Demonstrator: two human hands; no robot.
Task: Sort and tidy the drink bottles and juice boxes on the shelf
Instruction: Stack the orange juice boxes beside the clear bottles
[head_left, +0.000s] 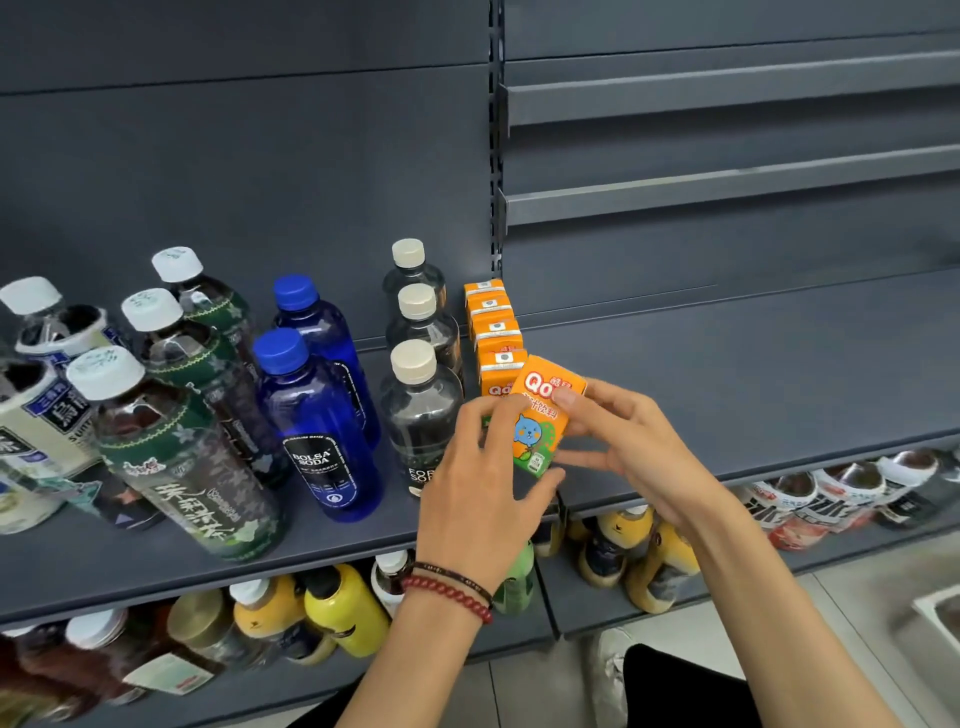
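Orange juice box (540, 415) being held tilted between both hands, left hand (475, 467) curling round its lower end, right hand (623, 441) pinching its upper corner, just in front of the row of matching juice boxes (493, 332), beside clear bottles (421, 415), near the shelf (727, 374) front edge.

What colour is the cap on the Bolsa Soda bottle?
Blue: the cap shows best in the head view.

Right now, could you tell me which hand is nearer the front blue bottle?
Left. The left hand, right of the front blue bottle, grips the juice box; the right hand grips its far side.
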